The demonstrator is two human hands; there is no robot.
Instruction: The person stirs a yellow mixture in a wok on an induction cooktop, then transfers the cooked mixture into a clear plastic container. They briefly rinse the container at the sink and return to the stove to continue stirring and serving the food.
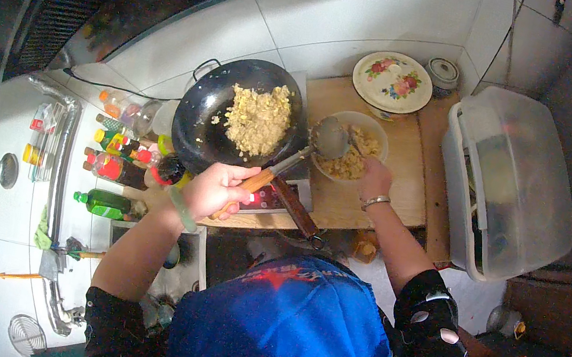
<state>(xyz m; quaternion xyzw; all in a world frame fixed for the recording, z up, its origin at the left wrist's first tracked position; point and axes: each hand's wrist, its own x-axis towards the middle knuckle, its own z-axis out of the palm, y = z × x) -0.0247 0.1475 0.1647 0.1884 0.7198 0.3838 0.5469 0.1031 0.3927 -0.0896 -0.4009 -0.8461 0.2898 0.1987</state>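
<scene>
My left hand (221, 190), with a green bangle at its wrist, grips the wooden handle of a metal ladle (330, 138). The ladle's bowl is over the left side of a white bowl (386, 137) holding fried rice (348, 167). At that bowl's right edge is my right hand (376, 180); its fingers seem to hold a thin utensil, likely a spoon, dipping into the rice, partly hidden. Left of the bowl stands a black wok (199, 117) with a heap of egg fried rice (257, 119) inside. The wok's wooden handle (295, 209) points towards me, below the ladle's handle.
Behind the bowl sit a flowered enamel lid (392, 82) on its pot and a small lidded jar (442, 73). A translucent plastic bin (530, 193) stands at the right. Sauce bottles (118, 169) and a green bottle (106, 203) are left of the wok, along the tiled wall.
</scene>
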